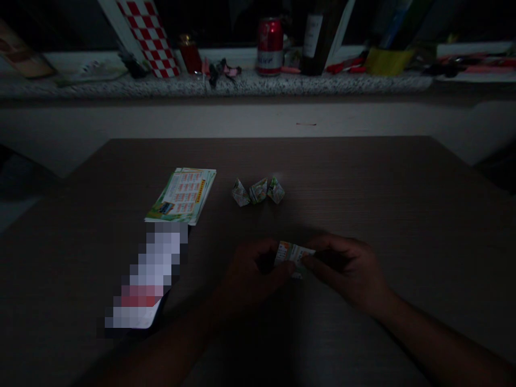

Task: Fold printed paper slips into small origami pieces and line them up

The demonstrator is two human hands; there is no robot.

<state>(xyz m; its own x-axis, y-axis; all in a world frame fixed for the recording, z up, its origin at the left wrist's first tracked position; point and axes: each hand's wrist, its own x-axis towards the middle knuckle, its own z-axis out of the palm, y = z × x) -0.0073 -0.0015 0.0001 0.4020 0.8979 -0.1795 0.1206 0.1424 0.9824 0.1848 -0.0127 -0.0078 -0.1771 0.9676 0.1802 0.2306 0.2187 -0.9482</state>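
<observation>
A small folded piece of printed paper [291,253] is pinched between both hands, a little above the table. My left hand [258,269] grips its left and lower edge, thumb on top. My right hand [350,266] pinches its right corner between thumb and index finger. Just beyond the hands, three small folded paper shapes [258,191] sit side by side in a row. To the left lies a stack of printed calendar cards [183,194]. The hands' other fingers are partly lost in the dark.
A lit phone-like device [149,279], its screen pixelated, lies below the cards on the wooden table [363,177]. Behind the table, a granite sill [226,86] carries a red can [270,47], a dark bottle [315,37], a red-and-white checkered box [148,37] and other clutter. Light is dim.
</observation>
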